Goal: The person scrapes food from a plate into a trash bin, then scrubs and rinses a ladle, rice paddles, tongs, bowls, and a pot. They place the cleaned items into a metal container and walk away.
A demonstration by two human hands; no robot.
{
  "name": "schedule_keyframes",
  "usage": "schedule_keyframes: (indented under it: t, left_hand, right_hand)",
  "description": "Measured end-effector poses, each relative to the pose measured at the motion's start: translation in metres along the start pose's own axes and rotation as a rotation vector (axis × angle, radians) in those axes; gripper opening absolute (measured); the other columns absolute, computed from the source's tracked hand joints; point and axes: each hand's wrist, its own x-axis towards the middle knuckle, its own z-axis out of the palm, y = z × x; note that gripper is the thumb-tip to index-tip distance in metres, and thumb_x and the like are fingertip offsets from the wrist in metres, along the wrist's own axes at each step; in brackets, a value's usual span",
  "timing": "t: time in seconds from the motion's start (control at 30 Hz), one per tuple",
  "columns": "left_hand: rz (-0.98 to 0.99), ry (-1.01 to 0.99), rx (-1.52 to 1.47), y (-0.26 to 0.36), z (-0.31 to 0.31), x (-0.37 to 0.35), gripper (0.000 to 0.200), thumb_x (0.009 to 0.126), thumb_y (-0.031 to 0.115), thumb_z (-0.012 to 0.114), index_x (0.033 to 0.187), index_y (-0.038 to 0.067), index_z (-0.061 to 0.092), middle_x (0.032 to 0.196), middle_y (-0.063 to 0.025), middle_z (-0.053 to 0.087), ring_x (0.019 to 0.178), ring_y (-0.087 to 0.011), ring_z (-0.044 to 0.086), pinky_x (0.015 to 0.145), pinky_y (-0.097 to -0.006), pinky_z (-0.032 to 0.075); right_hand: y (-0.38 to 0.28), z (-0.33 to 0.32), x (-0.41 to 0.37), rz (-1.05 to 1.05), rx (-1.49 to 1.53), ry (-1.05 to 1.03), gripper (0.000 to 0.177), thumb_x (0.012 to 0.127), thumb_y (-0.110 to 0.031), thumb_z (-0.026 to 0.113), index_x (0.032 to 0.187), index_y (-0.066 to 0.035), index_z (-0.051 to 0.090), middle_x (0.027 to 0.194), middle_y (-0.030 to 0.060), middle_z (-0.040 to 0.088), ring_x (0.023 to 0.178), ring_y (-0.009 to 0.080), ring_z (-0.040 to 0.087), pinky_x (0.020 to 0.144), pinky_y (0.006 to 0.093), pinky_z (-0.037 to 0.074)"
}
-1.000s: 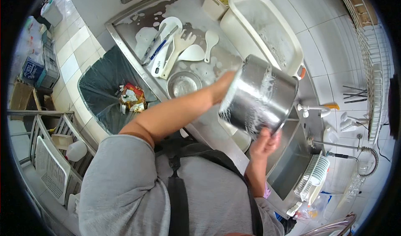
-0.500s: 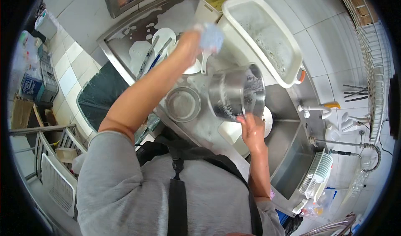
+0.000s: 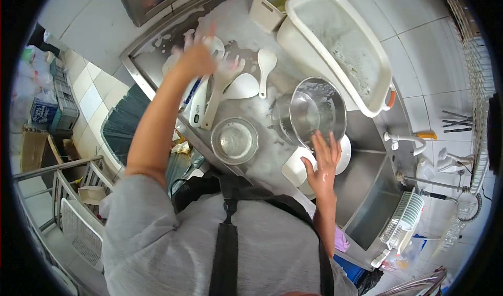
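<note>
Glossy steel pot (image 3: 314, 112), shiny wet steel counter (image 3: 262, 160), smooth white plastic tub (image 3: 377, 81), matt plastic spoons (image 3: 264, 65)

Foamy steel counter (image 3: 151, 68) with steel pot (image 3: 314, 112), small bowl (image 3: 234, 140), white paddles (image 3: 246, 84), white tub (image 3: 294, 39), plates (image 3: 296, 168).

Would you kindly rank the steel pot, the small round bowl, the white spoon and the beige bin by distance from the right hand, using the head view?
1. steel pot, just beyond the right hand fingertips.
2. small round bowl, off to its left.
3. white spoon, farther off, up left of the pot.
4. beige bin, farthest, at the top.
</note>
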Motion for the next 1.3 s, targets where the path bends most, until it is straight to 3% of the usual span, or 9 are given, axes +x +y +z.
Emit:
schedule_keyframes:
  t: [0.2, 0.27, 0.47, 0.67, 0.7, 0.87, 0.93, 1.07, 1.3]
  left_hand:
    - [-0.092, -0.165, 0.165, 0.001, 0.042, -0.085, 0.123, 0.058, 0.056, 0.077, 0.149, 0.022, 0.003, 0.151, -0.0251, 0.010, 0.133, -0.0477, 0.024, 0.101, -0.0662, 0.022]
    - [0.030, 0.078, 0.147, -0.010, 0.061, -0.076, 0.116, 0.060, 0.038, 0.080, 0.149, 0.020, 0.007, 0.141, -0.0286, 0.031, 0.121, -0.0466, 0.041, 0.100, -0.0568, 0.033]
    - [-0.049, -0.015, 0.142, -0.009, 0.046, -0.027, 0.086, 0.069, 0.009, 0.062, 0.144, 0.008, 0.020, 0.105, -0.0237, 0.058, 0.098, -0.0385, 0.059, 0.083, -0.0437, 0.049]
    - [0.098, -0.062, 0.219, -0.008, 0.037, -0.013, 0.078, 0.067, 0.009, 0.062, 0.138, 0.013, 0.030, 0.091, -0.0228, 0.064, 0.087, -0.0386, 0.063, 0.076, -0.0449, 0.051]
    - [0.083, -0.059, 0.193, -0.009, 0.039, -0.014, 0.076, 0.065, 0.009, 0.062, 0.136, 0.014, 0.033, 0.088, -0.0225, 0.065, 0.086, -0.0383, 0.064, 0.076, -0.0448, 0.050]
    - [0.047, 0.057, -0.077, -0.008, 0.039, -0.022, 0.071, 0.062, 0.011, 0.066, 0.128, 0.011, 0.042, 0.088, -0.0215, 0.065, 0.086, -0.0380, 0.064, 0.075, -0.0436, 0.049]
    - [0.063, 0.082, -0.163, -0.003, 0.040, -0.023, 0.068, 0.061, 0.012, 0.067, 0.126, 0.010, 0.045, 0.088, -0.0211, 0.066, 0.086, -0.0385, 0.063, 0.075, -0.0435, 0.049]
    - [0.074, 0.032, -0.248, 0.024, 0.053, -0.030, 0.057, 0.063, 0.014, 0.067, 0.117, 0.005, 0.050, 0.090, -0.0221, 0.065, 0.089, -0.0397, 0.063, 0.079, -0.0441, 0.049]
    - [-0.073, 0.071, -0.270, 0.059, 0.083, -0.021, 0.051, 0.072, 0.023, 0.066, 0.115, 0.002, 0.048, 0.099, -0.0253, 0.063, 0.098, -0.0409, 0.060, 0.084, -0.0439, 0.047]
  right_hand:
    - [-0.005, 0.005, -0.002, 0.042, 0.065, 0.066, 0.067, 0.074, -0.021, 0.072, 0.134, -0.008, 0.044, 0.145, 0.0114, 0.035, 0.139, 0.0401, 0.015, 0.111, 0.0576, 0.005]
    - [-0.008, 0.005, 0.001, 0.027, 0.060, 0.087, 0.067, 0.074, -0.020, 0.072, 0.134, -0.008, 0.045, 0.145, 0.0116, 0.035, 0.139, 0.0403, 0.015, 0.111, 0.0577, 0.005]
    - [-0.003, -0.012, -0.024, 0.074, 0.054, 0.175, 0.061, 0.074, -0.014, 0.071, 0.130, -0.009, 0.049, 0.144, 0.0117, 0.037, 0.138, 0.0402, 0.018, 0.111, 0.0578, 0.006]
    - [0.011, -0.025, -0.077, 0.239, 0.079, 0.318, 0.041, 0.078, 0.001, 0.061, 0.118, -0.007, 0.058, 0.131, 0.0132, 0.052, 0.131, 0.0376, 0.035, 0.107, 0.0483, 0.027]
    - [0.010, -0.024, -0.082, 0.229, 0.016, 0.376, 0.034, 0.079, 0.005, 0.057, 0.110, -0.005, 0.062, 0.118, 0.0120, 0.060, 0.117, 0.0340, 0.050, 0.099, 0.0424, 0.038]
    - [-0.019, 0.008, -0.073, 0.083, 0.547, 0.101, 0.027, 0.082, 0.003, 0.057, 0.108, -0.003, 0.061, 0.108, 0.0132, 0.062, 0.087, 0.0276, 0.063, 0.074, 0.0386, 0.051]
    - [-0.047, 0.030, -0.038, 0.233, 0.794, -0.133, 0.029, 0.086, -0.007, 0.059, 0.115, -0.003, 0.057, 0.109, 0.0137, 0.062, 0.084, 0.0267, 0.063, 0.072, 0.0364, 0.052]
    - [-0.070, 0.110, 0.021, 0.484, 0.994, -0.143, 0.058, 0.083, -0.031, 0.067, 0.126, 0.001, 0.046, 0.117, 0.0225, 0.053, 0.089, 0.0301, 0.060, 0.072, 0.0355, 0.052]
    - [-0.046, 0.136, -0.007, 0.290, 0.691, -0.041, 0.047, 0.078, -0.010, 0.059, 0.121, 0.002, 0.045, 0.108, 0.0220, 0.054, 0.104, 0.0285, 0.053, 0.069, 0.0353, 0.049]
